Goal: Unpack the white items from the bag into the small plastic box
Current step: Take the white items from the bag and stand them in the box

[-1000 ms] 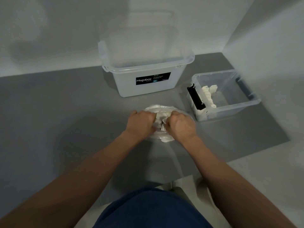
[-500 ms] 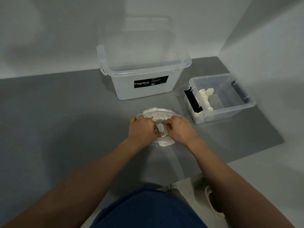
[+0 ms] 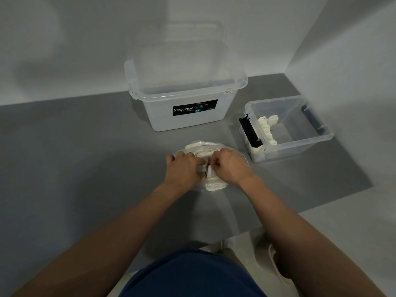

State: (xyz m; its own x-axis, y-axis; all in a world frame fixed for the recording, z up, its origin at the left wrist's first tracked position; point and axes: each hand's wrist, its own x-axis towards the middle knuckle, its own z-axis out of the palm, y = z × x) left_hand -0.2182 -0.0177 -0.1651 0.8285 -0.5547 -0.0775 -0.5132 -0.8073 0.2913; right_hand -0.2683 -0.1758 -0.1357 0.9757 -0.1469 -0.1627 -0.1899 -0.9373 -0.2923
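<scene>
Landmark: the large translucent storage tub (image 3: 186,123), rectangular with rounded corners and a black "Megabox" label on its near wall. It stands lidless on a smooth, matt grey surface (image 3: 85,146). In front of the tub, toward its right half, lies a clear plastic bag (image 3: 214,186), crinkled and rounded, packed with white items (image 3: 199,146) of ridged, blocky form. The left hand (image 3: 184,170) and right hand (image 3: 230,166) both sit on top of the bag, knuckles up, fingers curled inward and pinching the film at its middle. Whether a white piece is also caught in the pinch cannot be told. Right of the tub and slightly nearer stands the small plastic box (image 3: 300,144), clear, rigid and rectangular, with a black latch handle (image 3: 249,132) on the end facing the bag. A row of white moulded pieces (image 3: 266,127) lies inside along that end wall.
</scene>
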